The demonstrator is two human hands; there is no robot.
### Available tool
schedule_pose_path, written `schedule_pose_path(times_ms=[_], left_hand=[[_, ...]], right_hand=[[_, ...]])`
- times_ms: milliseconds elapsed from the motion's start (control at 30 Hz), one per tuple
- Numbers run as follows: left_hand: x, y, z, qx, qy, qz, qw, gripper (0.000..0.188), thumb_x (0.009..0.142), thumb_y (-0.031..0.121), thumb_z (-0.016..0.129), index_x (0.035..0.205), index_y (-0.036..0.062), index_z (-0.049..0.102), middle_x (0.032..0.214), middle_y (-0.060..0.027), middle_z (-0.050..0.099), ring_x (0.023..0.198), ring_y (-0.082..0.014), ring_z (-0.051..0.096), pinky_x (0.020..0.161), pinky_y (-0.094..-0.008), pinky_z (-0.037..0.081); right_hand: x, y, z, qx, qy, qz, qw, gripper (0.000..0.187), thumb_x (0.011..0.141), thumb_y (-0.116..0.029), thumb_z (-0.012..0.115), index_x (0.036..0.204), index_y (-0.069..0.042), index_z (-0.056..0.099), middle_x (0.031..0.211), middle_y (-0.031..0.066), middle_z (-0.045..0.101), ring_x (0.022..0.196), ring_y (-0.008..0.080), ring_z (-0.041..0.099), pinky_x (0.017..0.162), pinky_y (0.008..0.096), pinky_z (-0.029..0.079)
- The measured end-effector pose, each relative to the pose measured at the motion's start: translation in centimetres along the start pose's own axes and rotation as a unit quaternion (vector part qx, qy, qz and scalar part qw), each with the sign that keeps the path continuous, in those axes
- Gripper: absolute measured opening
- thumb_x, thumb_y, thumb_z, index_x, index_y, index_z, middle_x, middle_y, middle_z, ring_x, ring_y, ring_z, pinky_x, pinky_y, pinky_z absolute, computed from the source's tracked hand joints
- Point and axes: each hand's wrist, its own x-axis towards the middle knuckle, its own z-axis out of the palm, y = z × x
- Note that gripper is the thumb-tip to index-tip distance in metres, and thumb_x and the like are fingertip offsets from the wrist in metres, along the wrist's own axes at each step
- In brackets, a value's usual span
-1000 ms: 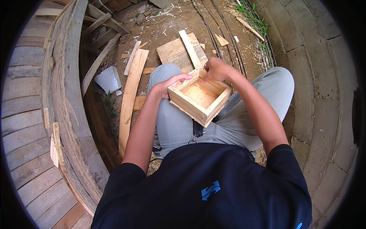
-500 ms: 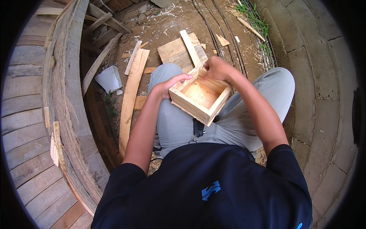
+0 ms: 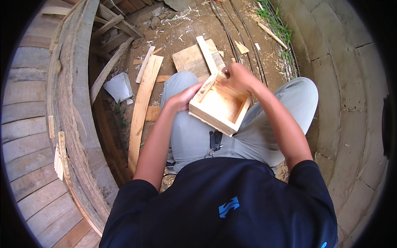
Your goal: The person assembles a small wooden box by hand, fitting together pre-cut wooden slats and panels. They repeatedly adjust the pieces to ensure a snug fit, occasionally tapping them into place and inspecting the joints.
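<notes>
While the person sits with knees apart over a dirt floor, a small open wooden box (image 3: 219, 108) rests tilted on their lap, between the two thighs in light grey trousers (image 3: 273, 124). The left hand (image 3: 184, 98) is closed around the box's left side, fingers curled over the wall and thumb on the rim, so that hand has a firm hold on it. The right hand (image 3: 236, 77) sits at the far corner of the box, fingers bunched together and pinched against the top edge; whether something small is held between those fingertips I cannot tell.

Just beyond the box, on the ground, lies a flat square board (image 3: 191, 61) with a narrow wooden strip (image 3: 206, 53) across it. A long plank (image 3: 142, 108) runs along the floor to the person's left, close beside the left knee, and a crumpled white bag (image 3: 118, 87) lies just past it. A heavy curved wooden beam (image 3: 72, 120) borders that side. A dark clip (image 3: 215, 140) hangs at the waist.
</notes>
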Motion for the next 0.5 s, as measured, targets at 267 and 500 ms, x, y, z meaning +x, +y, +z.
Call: schedule_pose_path(times_ms=[267,500], left_hand=[[-1.8,-3.7,3.7,0.008,-0.072,0.27,0.96,0.089,0.091,0.041,0.064,0.158,0.0043,0.02,0.147,-0.0171,0.046,0.134,-0.0238,0.05,0.111,-0.0377,0.04],[-2.0,-5.4,7.9,0.026,-0.139,0.35,0.926,0.078,0.086,0.039,0.064,0.149,0.0028,0.034,0.139,-0.0112,0.05,0.132,-0.0198,0.048,0.114,-0.0362,0.036]], right_hand=[[-7.2,-1.1,0.6,0.221,0.066,-0.145,0.962,0.026,0.083,0.004,0.072,0.109,0.0,0.073,0.103,0.009,0.071,0.092,0.0165,0.066,0.083,0.0317,0.051],[-11.6,0.7,1.4,0.248,0.079,-0.148,0.954,0.031,0.08,0.008,0.066,0.108,-0.003,0.074,0.1,0.0043,0.065,0.097,0.0145,0.064,0.083,0.0268,0.05]])
